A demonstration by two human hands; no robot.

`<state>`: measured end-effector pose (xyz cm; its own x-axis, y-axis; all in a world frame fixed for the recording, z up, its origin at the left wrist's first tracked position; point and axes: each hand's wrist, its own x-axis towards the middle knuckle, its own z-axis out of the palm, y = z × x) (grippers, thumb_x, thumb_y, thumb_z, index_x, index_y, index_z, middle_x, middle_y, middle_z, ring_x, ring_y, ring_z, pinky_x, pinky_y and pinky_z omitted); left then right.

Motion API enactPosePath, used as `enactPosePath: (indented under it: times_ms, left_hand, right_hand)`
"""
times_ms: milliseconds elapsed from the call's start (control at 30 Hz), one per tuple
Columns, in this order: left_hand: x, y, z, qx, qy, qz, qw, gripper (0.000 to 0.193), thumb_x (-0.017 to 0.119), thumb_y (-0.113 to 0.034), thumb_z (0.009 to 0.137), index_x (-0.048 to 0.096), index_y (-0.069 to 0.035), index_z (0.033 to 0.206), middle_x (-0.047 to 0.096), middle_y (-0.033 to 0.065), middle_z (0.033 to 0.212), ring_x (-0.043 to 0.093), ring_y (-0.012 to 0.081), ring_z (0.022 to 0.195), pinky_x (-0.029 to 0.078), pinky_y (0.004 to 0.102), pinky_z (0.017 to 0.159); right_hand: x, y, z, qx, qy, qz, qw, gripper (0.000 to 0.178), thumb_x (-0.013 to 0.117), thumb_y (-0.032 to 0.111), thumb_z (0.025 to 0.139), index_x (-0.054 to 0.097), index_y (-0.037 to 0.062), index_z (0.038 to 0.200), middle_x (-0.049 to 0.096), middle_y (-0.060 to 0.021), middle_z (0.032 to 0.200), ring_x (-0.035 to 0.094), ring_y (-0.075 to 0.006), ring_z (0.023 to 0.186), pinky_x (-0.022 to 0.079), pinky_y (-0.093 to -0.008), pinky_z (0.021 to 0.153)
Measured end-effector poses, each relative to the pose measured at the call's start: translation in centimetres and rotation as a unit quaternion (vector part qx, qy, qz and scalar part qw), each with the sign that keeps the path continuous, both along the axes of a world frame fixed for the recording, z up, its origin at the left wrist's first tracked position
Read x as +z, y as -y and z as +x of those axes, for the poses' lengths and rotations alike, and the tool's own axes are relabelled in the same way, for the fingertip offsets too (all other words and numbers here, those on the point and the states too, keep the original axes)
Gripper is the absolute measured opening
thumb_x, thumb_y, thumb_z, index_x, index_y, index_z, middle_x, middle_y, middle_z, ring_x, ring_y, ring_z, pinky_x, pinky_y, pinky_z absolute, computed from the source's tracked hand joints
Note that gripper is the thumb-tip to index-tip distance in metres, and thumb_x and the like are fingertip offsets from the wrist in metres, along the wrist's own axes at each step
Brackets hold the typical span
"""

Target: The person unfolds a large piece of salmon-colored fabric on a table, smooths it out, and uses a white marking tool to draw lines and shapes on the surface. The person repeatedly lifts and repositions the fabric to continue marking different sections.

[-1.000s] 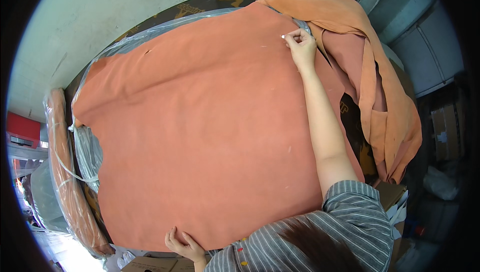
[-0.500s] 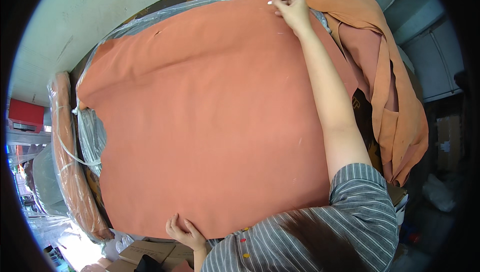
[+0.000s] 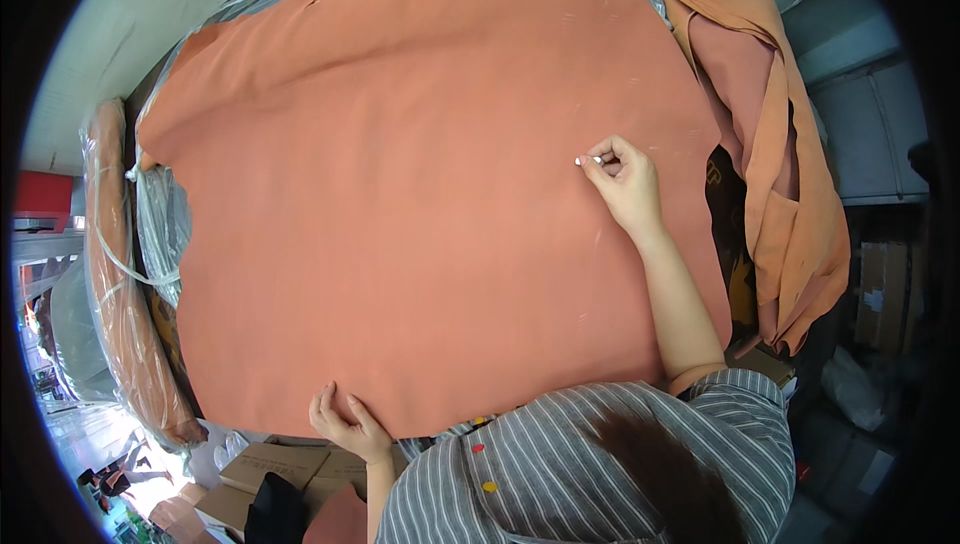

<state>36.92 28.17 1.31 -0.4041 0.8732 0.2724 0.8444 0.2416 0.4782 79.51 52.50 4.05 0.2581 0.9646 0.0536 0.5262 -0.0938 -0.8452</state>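
A large orange-tan leather hide (image 3: pixel 400 214) lies spread out in front of me, with a long crease across its far left part. Between the thumb and fingers of my right hand (image 3: pixel 625 182) is a short white piece of chalk (image 3: pixel 587 161), held over the right half of the hide. Faint pale marks show on the leather around that hand and farther off. My left hand (image 3: pixel 350 426) rests on the hide's near edge, its fingers spread and holding nothing.
More orange hides (image 3: pixel 770 164) hang in folds at the right. A plastic-wrapped roll (image 3: pixel 135 294) stands along the left side. Below the near edge are cardboard boxes (image 3: pixel 275 466). A pale wall (image 3: pixel 200 4) borders the far left.
My right hand has come back from the hide's far edge to its middle right, still pinching the chalk. The whole view has shifted slightly. My left hand stays on the near edge.
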Motion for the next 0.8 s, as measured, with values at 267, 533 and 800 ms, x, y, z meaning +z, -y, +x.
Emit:
enactPosePath:
  times_ms: [267,533,800]
  left_hand:
    - [-0.3,0.0,0.1,0.016,0.0,0.024,1.0,0.031,0.063,-0.02,0.094,0.065,-0.003,0.119,0.059,0.0156,0.122,0.05,0.0336,0.12,0.037,0.0474,0.105]
    - [0.3,-0.2,0.2,0.013,-0.003,0.034,0.999,0.033,0.066,-0.02,0.09,0.066,-0.005,0.119,0.06,0.0124,0.121,0.051,0.0329,0.121,0.036,0.0474,0.106]
    - [1.5,-0.1,-2.8,0.057,0.306,0.157,0.937,0.029,0.059,-0.01,0.099,0.061,0.0,0.126,0.06,0.0124,0.127,0.055,0.0227,0.118,0.044,0.0383,0.102]
  right_hand:
    - [0.1,1.0,0.3,0.017,-0.218,0.019,0.976,0.006,0.069,0.007,0.095,0.066,0.0019,0.092,0.068,-0.0045,0.093,0.067,-0.012,0.087,0.058,-0.0266,0.078]
    - [0.5,1.5,-8.9,0.085,-0.284,-0.003,0.955,0.014,0.071,0.01,0.095,0.069,-0.0001,0.104,0.07,-0.0061,0.097,0.068,-0.0127,0.089,0.06,-0.0284,0.08]
    - [-0.9,-3.8,-21.8,0.184,-0.137,-0.024,0.973,0.014,0.075,0.017,0.09,0.07,0.0036,0.09,0.07,-0.0026,0.082,0.065,-0.0101,0.079,0.052,-0.0282,0.069]
